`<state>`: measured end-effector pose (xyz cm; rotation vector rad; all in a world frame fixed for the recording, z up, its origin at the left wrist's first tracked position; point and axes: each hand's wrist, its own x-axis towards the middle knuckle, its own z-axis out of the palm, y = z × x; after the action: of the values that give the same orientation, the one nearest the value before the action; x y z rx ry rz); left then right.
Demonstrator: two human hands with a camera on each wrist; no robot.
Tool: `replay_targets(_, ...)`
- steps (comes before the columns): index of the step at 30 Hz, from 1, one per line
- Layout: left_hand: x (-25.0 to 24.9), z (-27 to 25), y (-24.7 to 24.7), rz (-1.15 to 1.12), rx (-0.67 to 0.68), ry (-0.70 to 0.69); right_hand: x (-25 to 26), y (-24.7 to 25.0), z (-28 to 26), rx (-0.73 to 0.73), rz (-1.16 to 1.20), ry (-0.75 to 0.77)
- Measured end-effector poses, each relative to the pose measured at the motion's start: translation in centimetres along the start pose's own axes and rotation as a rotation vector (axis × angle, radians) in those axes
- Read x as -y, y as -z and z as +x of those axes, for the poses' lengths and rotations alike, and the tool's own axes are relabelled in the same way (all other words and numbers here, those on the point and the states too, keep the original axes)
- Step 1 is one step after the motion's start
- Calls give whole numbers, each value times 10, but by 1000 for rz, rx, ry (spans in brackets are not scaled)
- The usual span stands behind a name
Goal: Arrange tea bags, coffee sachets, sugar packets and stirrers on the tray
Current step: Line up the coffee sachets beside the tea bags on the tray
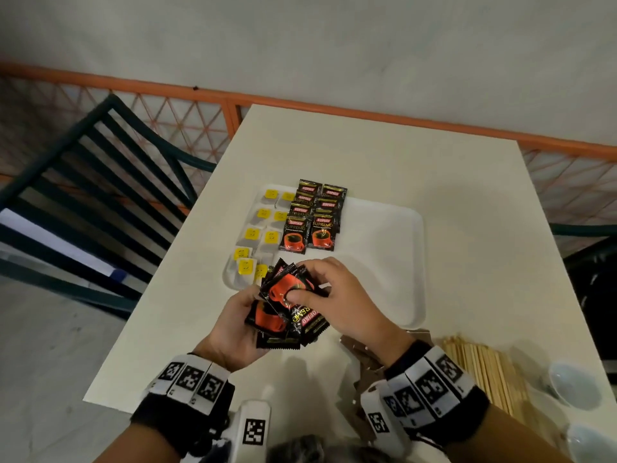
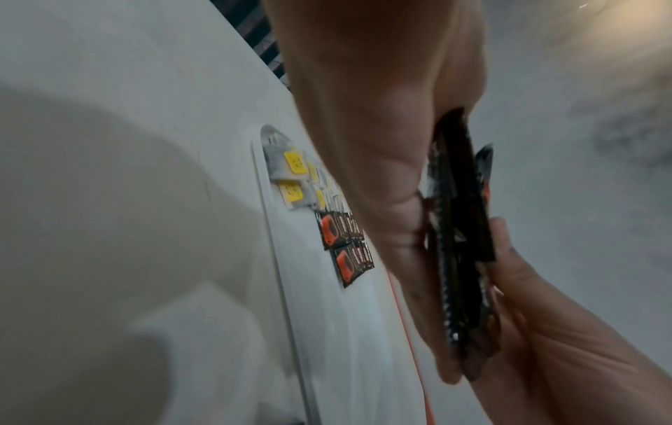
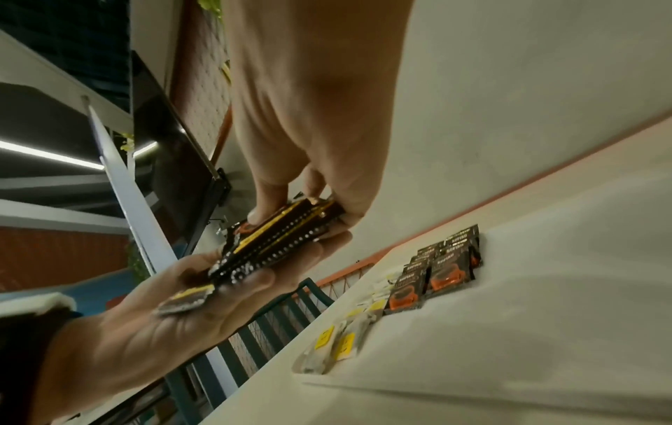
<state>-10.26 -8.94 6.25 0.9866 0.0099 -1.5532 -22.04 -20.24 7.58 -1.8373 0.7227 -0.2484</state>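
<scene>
A stack of coffee sachets (image 1: pixel 283 315) was cradled in the left hand (image 1: pixel 233 329), kept ready for dealing. The top sachet (image 1: pixel 288 285) was pinched by the right hand (image 1: pixel 340 299), probably for the rows (image 1: pixel 312 217) on the tray (image 1: pixel 394 262).

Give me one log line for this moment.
left hand: holds coffee sachets | right hand: pinches top sachet | tray: tea bags, sachet rows

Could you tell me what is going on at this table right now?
A person is laying out drink supplies on a white tray. Tea bags and two columns of coffee sachets already lie on it. The left hand holds a stack of sachets; the right hand pinches the top ones. Wooden stirrers wait on the table.
</scene>
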Motion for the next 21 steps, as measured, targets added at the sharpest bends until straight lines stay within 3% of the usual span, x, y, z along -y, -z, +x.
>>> replay_targets(5,-2,2,-3,-59,48,111,-3,1,-8,94,-321,122)
replay_targets(8,-3,2,-2,53,123,143,-8,2,-6,127,-530,197)
replay_targets(12,-10,6,4,157,192,127,-7,0,2,-13,-607,248)
replay_targets(14,-15,10,7,108,170,49,-2,-3,6,-153,-544,157)
replay_targets(17,-27,13,6,70,77,-42,5,-11,8,-277,-214,-39)
replay_targets(21,-42,19,8,74,48,-134,6,-20,11,-202,39,-310)
